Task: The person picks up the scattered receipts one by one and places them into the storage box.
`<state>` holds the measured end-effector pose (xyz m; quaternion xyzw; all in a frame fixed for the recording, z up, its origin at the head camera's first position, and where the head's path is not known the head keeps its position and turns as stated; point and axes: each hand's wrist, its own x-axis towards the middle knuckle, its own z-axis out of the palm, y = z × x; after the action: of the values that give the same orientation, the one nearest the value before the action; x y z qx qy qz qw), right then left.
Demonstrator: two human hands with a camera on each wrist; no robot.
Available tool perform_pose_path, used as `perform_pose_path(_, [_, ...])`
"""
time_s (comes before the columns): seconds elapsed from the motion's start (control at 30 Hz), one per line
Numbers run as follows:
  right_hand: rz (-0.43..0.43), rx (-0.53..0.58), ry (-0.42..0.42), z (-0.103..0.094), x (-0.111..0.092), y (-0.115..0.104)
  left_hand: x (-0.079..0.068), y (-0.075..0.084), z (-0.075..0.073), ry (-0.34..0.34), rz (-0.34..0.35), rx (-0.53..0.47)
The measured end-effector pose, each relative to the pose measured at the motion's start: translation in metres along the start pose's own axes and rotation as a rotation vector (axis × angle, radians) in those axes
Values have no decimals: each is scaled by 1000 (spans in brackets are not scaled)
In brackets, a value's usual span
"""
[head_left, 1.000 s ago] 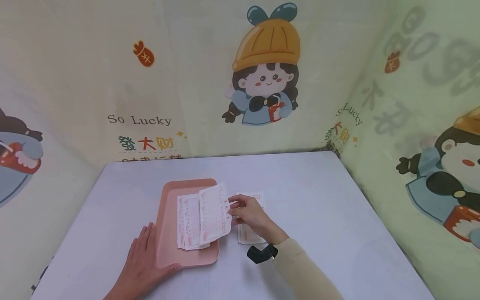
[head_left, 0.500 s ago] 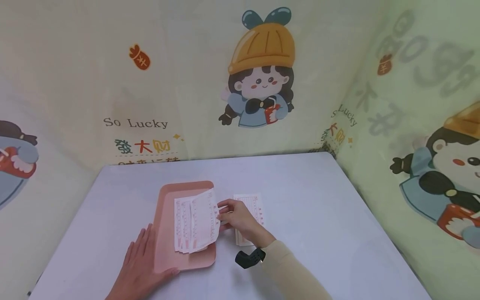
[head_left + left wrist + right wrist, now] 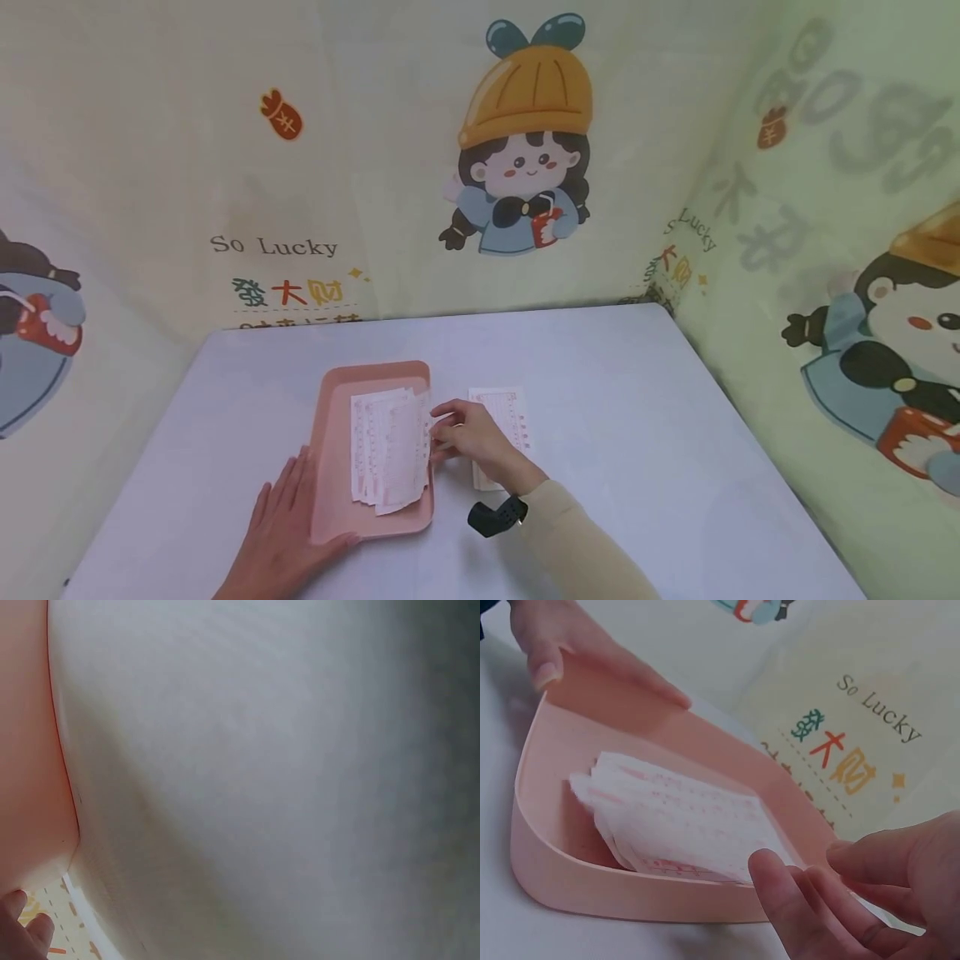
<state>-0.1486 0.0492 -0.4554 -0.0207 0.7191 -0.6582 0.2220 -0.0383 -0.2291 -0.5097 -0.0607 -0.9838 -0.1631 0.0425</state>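
Left hand (image 3: 281, 525) lies along the left side of the pink tray (image 3: 332, 500), fingers straight, thumb touching the near edge. Right hand (image 3: 480, 437) hovers at the tray's right rim, palm turned inward, fingers loosely bent, a gap between thumb and fingertips, nothing gripped. Forearm in a pale sleeve (image 3: 592, 542) slants in from the lower right; black strap (image 3: 497, 516) at wrist. Printed slips (image 3: 390, 454) sit fanned inside the tray; second pile (image 3: 506, 421) on the desk (image 3: 637, 417), partly behind the right hand.
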Motion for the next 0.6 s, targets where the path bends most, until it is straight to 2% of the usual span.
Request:
perform_pose_path(0.13, [2, -15, -13, -2, -1, -1, -1, 1, 0, 18, 5, -4])
perform_pose_path(0.37, [-9, -41, -25, -3, -4, -2, 2, 4, -2, -38, -33, -29])
perform_pose_path(0.6, [-7, -29, -22, -12, -7, 3, 1, 3, -3, -27, -20, -15])
